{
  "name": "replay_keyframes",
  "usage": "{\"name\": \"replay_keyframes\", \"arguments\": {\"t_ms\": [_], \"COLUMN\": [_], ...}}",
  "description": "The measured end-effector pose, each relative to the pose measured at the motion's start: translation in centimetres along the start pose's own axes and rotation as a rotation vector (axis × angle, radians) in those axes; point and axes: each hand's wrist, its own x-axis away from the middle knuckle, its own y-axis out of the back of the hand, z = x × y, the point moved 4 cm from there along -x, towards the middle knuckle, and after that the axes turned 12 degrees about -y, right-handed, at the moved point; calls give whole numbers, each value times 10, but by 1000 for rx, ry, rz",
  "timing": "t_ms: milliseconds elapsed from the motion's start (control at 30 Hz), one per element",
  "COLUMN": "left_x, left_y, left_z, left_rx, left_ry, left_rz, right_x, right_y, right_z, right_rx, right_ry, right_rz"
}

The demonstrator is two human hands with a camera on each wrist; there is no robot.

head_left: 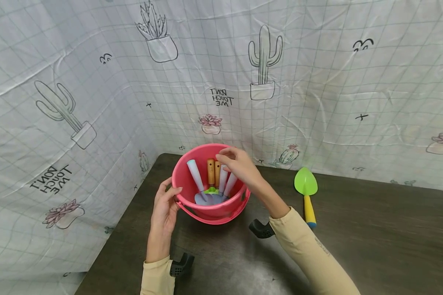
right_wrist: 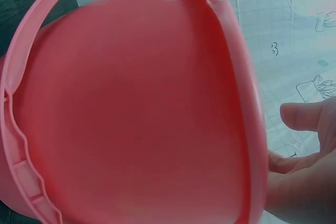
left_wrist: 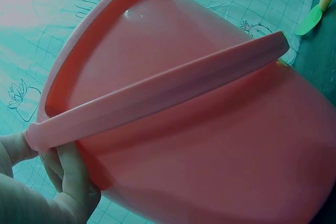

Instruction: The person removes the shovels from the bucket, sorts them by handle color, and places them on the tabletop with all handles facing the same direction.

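Note:
A pink bucket [head_left: 210,213] stands on the table with garden hand tools inside. My left hand [head_left: 165,207] grips its left rim, thumb over the edge and fingers outside, below the handle joint in the left wrist view. My right hand [head_left: 245,167] is over the right side of the rim, thumb and fingers apart, nothing between them. Just beneath its fingertips is a white handle [head_left: 223,178]. Another white-handled trowel [head_left: 195,174] leans left in the bucket, and wooden handles [head_left: 211,172] stand at the back. The bucket's wall hides part of the right hand in the right wrist view.
To the right of the bucket, a green trowel [head_left: 305,183] with a yellow handle lies on the dark table [head_left: 373,233]. A cactus-print cloth [head_left: 317,102] hangs behind and to the left. The bucket's pink carrying handle [left_wrist: 173,87] hangs down on the near side.

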Motion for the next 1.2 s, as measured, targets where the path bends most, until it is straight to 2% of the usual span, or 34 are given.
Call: {"name": "replay_keyframes", "arguments": {"t_ms": [200,600,800,967,1200], "left_x": [0,0,-1,-1,-1], "left_y": [0,1,0,0,2], "left_z": [-2,0,0,0,0], "left_rx": [7,21,29,27,13], "left_ry": [-2,-4,-6,-2,3], "left_rz": [2,5,9,9,8], "right_x": [-9,-21,-26,-29,-33], "right_y": [-7,-15,-19,-23,-27], "right_z": [1,-7,-7,-8,-8], "right_rx": [-4,53,83,152,187], "right_ry": [-17,-132,-130,-118,-155], "right_rz": [7,-7,21,14,38]}}
